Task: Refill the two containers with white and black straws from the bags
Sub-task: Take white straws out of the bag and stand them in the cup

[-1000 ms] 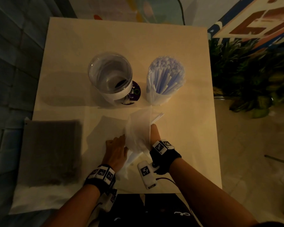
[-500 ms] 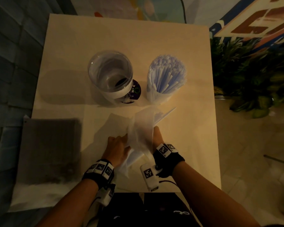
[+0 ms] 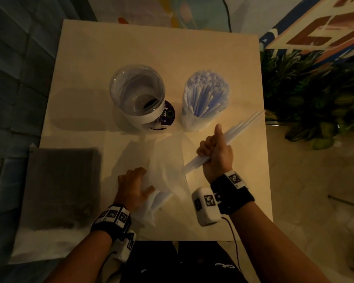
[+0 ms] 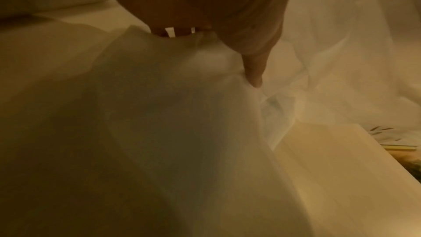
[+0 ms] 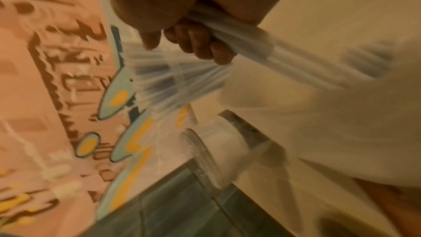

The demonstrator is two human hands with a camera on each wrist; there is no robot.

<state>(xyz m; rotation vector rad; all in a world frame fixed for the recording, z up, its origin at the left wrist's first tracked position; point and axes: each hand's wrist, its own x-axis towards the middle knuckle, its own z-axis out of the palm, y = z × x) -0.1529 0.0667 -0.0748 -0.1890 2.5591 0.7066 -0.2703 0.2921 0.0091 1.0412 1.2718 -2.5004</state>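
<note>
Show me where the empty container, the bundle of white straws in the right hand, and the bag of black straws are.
empty container (image 3: pixel 119 89): head view, on its clear left wall.
white straws (image 3: pixel 240 127): head view, on the bundle past the thumb.
black straw bag (image 3: pixel 61 184): head view, on the middle of the dark bag.
</note>
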